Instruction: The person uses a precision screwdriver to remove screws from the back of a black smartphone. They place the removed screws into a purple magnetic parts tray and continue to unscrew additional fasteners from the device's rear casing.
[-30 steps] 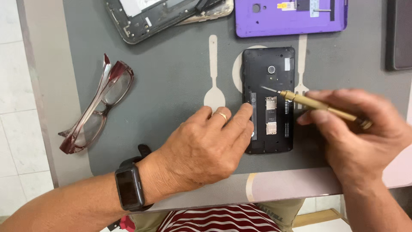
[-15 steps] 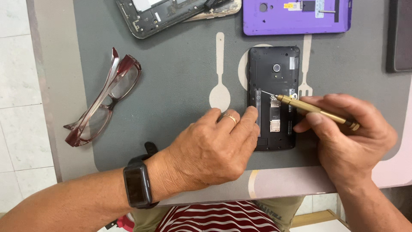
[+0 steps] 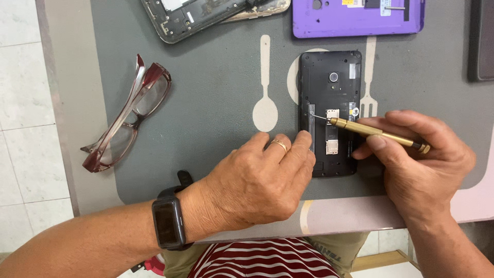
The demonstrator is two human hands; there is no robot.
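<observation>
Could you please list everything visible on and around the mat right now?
phone: 1, black, back off, centre of mat
screwdriver: 1, brass, tip on phone
mat: 1, grey with pale cutlery print, on table
glasses: 1, maroon, folded, left on mat
open device: 1, grey, top edge
purple cover: 1, top right
dark slab: 1, right edge, cut off
watch: 1, black, left wrist
left hand: steadies phone's lower left edge
right hand: holds screwdriver
</observation>
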